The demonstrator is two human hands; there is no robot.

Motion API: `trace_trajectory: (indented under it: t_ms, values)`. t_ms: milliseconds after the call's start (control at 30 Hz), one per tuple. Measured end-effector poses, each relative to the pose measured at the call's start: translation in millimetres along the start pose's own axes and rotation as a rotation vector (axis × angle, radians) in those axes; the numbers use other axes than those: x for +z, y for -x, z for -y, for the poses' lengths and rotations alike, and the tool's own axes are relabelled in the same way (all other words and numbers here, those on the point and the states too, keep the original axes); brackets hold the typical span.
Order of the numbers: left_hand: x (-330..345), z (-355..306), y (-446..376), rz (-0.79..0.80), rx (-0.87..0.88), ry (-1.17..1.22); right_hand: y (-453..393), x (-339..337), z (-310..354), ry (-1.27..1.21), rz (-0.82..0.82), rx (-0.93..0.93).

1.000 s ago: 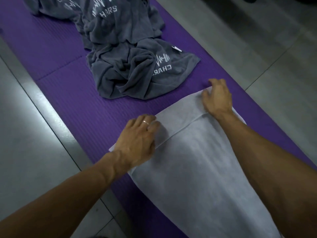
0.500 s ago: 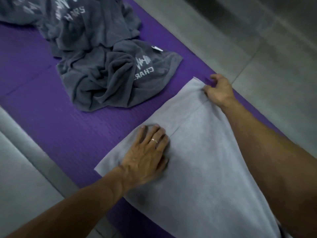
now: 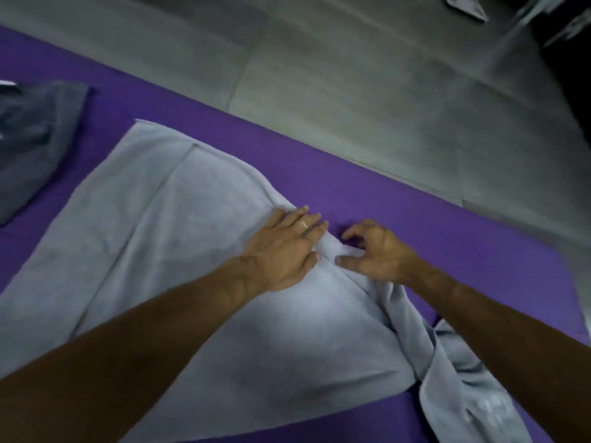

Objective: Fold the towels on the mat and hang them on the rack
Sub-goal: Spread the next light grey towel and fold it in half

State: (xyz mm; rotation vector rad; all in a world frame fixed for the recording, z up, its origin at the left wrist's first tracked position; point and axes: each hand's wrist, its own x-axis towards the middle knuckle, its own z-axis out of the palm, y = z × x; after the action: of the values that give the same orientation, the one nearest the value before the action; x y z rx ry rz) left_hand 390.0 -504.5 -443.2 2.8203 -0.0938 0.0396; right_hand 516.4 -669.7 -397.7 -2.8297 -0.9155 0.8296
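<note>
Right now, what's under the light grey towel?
The purple mat shows around the light grey towel, so it lies beneath. The left hand presses on top; anything else underneath is covered.

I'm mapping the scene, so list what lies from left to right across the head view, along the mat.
Dark grey towel → light grey towel → left hand → right hand → bare purple mat.

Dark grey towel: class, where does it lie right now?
In the head view the dark grey towel lies at the left edge on the purple mat, beyond the light grey towel's far left corner.
</note>
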Motion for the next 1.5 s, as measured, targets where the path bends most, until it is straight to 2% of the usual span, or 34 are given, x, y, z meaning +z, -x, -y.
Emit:
trace_trajectory:
  t_ms: [133, 233, 267, 300, 333, 400, 467, 533, 600, 633, 700, 767, 833, 967, 1067, 1133, 1200, 1233, 1333, 1367, 1433, 1500]
  values:
    - [2, -16, -38, 0.167, 0.005, -0.131, 14, 5, -36, 0.022, 0.000, -0.003]
    - [1, -19, -58, 0.153, -0.001, -0.244, 1, -9, -52, -0.032, -0.317, 0.057]
    - [0, -21, -61, 0.113, -0.013, -0.239, 3, -14, -56, -0.076, -0.365, 0.064]
    - [-2, -24, -64, 0.075, -0.015, -0.226, 11, -16, -59, -0.101, -0.317, 0.026]
    - [-3, -27, -66, 0.053, 0.006, -0.218, 23, -14, -62, -0.106, -0.188, -0.044]
    - [-7, -35, -68, 0.109, 0.091, -0.238, 55, -3, -69, -0.123, 0.078, -0.153]
    - [-9, -44, -68, 0.249, 0.185, -0.295, 82, 8, -83, -0.215, 0.126, -0.201]
    - [-10, -51, -67, 0.397, 0.233, -0.377, 95, 19, -98, -0.333, -0.063, -0.150]
    - [-12, -55, -68, 0.478, 0.220, -0.390, 105, 25, -112, -0.397, -0.281, 0.062]
    - [-15, -58, -69, 0.492, 0.184, -0.345, 111, 28, -119, -0.381, -0.307, 0.182]
    - [-19, -64, -70, 0.479, 0.057, -0.178, 127, 39, -132, -0.265, -0.238, 0.332]
    - [-18, -72, -74, 0.429, -0.025, -0.100, 145, 47, -140, -0.201, -0.169, 0.349]
    - [-12, -83, -76, 0.362, -0.040, -0.109, 152, 51, -142, -0.226, -0.146, 0.307]
    - [6, -109, -71, 0.320, 0.013, -0.106, 152, 46, -129, -0.476, -0.047, 0.293]
    - [8, -120, -65, 0.282, 0.019, -0.195, 147, 32, -125, -0.479, -0.017, 0.242]
    - [7, -122, -64, 0.261, 0.031, -0.239, 144, 15, -134, -0.485, -0.049, 0.227]
    - [2, -122, -65, 0.220, 0.003, -0.193, 139, -5, -149, -0.547, -0.154, 0.233]
    - [1, -121, -68, 0.181, -0.038, -0.120, 135, -15, -159, -0.541, -0.234, 0.247]
    - [-5, -119, -85, 0.020, -0.196, 0.093, 119, -37, -184, -0.313, -0.560, 0.310]
    - [-6, -119, -93, -0.004, -0.235, 0.134, 113, -40, -188, -0.250, -0.625, 0.327]
    - [-3, -122, -108, 0.020, -0.269, 0.149, 98, -40, -198, -0.159, -0.599, 0.381]
    - [4, -128, -121, 0.095, -0.287, 0.134, 84, -30, -212, -0.109, -0.443, 0.413]
